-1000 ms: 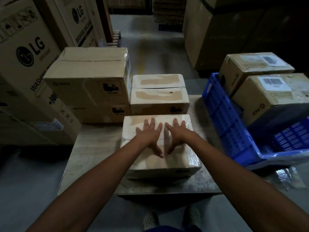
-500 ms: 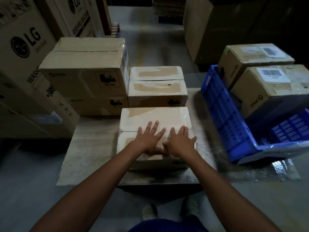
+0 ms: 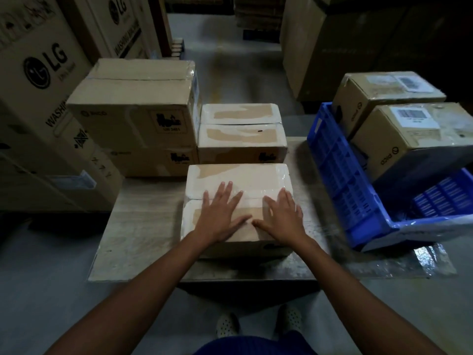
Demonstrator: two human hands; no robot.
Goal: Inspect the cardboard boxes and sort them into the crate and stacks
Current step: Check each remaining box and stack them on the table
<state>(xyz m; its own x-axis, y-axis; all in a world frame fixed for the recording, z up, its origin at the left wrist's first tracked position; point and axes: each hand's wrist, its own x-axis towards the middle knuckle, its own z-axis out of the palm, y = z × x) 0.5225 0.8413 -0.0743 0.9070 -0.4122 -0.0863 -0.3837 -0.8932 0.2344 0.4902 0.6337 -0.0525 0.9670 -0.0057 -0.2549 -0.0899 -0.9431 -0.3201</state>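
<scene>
Right hand [image 3: 281, 219] slid from left hand [image 3: 220, 216]; box [image 3: 238, 175] pale, tape-glossy, brown-patched.

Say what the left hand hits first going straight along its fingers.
Left hand lies flat on the near box; past that box's far edge it likely meets the taped box behind, though the gap is unclear.

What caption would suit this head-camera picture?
Person's left hand and right hand lie flat on a taped cardboard box near a blue crate.
</scene>
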